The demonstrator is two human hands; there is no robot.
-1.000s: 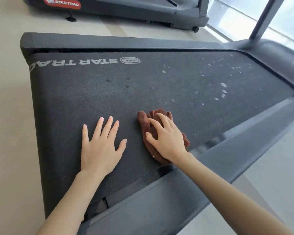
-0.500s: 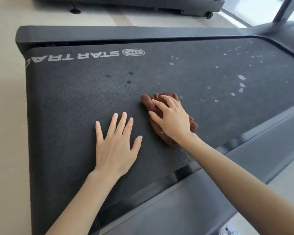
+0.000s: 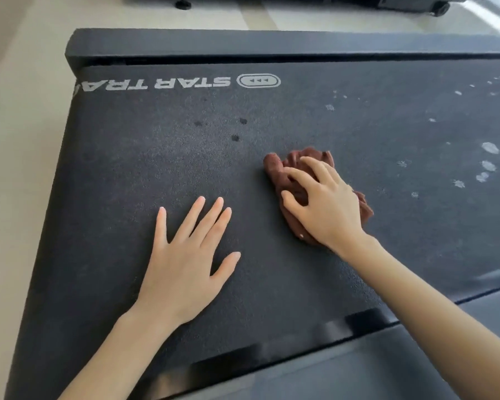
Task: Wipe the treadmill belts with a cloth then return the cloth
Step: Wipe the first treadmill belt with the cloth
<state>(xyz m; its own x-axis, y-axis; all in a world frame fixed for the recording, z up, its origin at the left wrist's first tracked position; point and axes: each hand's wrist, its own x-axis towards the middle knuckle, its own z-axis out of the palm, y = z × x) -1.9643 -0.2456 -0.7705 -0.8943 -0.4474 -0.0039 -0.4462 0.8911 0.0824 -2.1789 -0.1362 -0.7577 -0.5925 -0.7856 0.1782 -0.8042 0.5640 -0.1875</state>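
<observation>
A dark treadmill belt (image 3: 145, 168) marked STAR TRAC fills the view. A crumpled brown cloth (image 3: 293, 168) lies on its middle. My right hand (image 3: 326, 206) lies on top of the cloth with its fingers curled into the fabric, holding it against the belt. My left hand (image 3: 185, 261) rests flat on the belt to the left of the cloth, fingers spread, holding nothing. Pale spots (image 3: 488, 160) dot the belt to the right of the cloth, and three small dark spots (image 3: 236, 137) lie beyond my left hand.
A grey side rail (image 3: 416, 356) runs along the belt's near edge. The belt's end cover (image 3: 243, 44) lies at the far side, with beige floor (image 3: 18, 140) to the left. Another treadmill's base (image 3: 358, 1) stands at the top.
My right hand has pushed the cloth away from the near rail, farther across the belt. My left hand has stayed flat on the belt beside it. The camera has moved in closer.
</observation>
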